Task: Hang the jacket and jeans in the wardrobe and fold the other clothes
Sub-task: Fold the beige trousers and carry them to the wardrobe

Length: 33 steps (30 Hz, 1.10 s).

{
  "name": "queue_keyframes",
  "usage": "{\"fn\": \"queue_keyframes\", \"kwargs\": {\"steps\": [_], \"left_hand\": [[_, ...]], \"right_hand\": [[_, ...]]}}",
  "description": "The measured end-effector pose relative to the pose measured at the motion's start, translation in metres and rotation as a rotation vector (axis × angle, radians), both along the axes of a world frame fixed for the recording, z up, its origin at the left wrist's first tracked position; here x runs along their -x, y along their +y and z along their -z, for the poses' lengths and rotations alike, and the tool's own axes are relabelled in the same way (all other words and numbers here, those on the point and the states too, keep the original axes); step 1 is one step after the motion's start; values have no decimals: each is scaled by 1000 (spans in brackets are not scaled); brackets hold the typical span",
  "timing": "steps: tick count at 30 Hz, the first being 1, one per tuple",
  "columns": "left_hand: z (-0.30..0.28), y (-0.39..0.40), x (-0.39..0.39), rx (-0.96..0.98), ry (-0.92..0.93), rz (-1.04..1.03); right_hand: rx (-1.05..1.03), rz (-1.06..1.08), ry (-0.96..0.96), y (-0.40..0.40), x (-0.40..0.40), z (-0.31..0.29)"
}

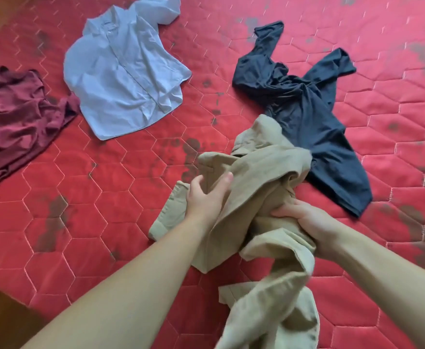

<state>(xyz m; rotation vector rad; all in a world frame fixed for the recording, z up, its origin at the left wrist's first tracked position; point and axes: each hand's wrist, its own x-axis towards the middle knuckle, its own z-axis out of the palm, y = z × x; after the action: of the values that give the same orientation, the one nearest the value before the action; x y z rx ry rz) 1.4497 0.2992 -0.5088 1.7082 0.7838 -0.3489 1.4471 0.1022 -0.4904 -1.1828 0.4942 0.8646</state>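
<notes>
Red quilted mattress (110, 187), stained. Left hand (206, 195) and right hand (304, 220) clenched on crumpled khaki trousers (259, 172), overlapping navy t-shirt (307, 114). Beyond: light blue shirt (125, 76), maroon garment (17, 117).

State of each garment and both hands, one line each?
Beige trousers: bunched, gripped by both hands.
Navy shirt: crumpled, unfolded, on the mattress.
Light blue shirt: spread flat, unfolded.
Maroon garment: crumpled, unfolded.
Left hand: shut on trousers.
Right hand: shut on trousers.

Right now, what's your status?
Left hand and right hand gripping the beige garment. Its far end overlaps the navy garment. Nothing folded yet.
</notes>
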Motion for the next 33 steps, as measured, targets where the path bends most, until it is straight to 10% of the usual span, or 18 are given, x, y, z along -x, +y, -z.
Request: {"fn": "queue_keyframes", "kwargs": {"steps": [4, 8, 17, 22, 33], "left_hand": [[9, 10, -11, 565, 234, -110], [3, 14, -11, 648, 227, 0], [-86, 20, -43, 75, -370, 340], [-200, 26, -63, 58, -534, 624], [-423, 42, -83, -662, -854, 1086]], "right_hand": [[-104, -254, 46, -7, 6, -10], [78, -397, 79, -18, 11, -6], [812, -1196, -305, -45, -47, -54], [1068, -716, -910, 0, -101, -173], [1530, -1026, -1672, 41, -128, -386]]}}
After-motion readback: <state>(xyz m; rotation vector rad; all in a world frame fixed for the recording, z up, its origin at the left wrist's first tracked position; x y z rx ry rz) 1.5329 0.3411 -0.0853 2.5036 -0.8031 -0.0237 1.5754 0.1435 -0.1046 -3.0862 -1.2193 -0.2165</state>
